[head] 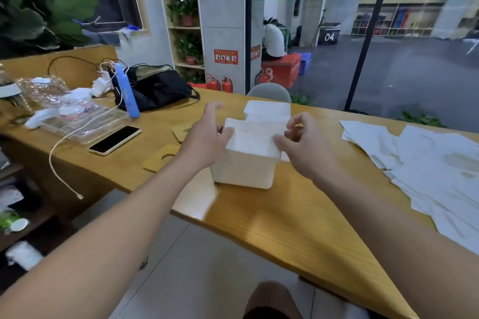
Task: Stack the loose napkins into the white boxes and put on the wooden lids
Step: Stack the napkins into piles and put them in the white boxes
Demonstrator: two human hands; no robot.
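1. Where the wooden surface [298, 217] runs across the middle of the frame, a white box [246, 166] stands just left of centre, filled to its top with napkins [252, 137].
2. The left hand [207, 140] lies against the box's left upper edge; its thumb touches the napkin stack and its fingers are spread fairly straight, gripping nothing.
3. The right hand [302, 145] is at the box's right upper edge, thumb on the napkins, fingers loosely curled; motion blur leaves it unclear whether it pinches a napkin.
4. A second white box [267, 110] stands just behind the first, toward the upper centre.
5. Two wooden lids lie flat on the surface left of the boxes: one lid [159, 158] nearer the surface's front edge, the other lid [182, 131] partly hidden behind the left hand.
6. Loose napkins [427, 171] are spread in a pile at the right of the frame.
7. At the left lie a phone [115, 140], a black bag [155, 88] and a blue bottle [127, 90].
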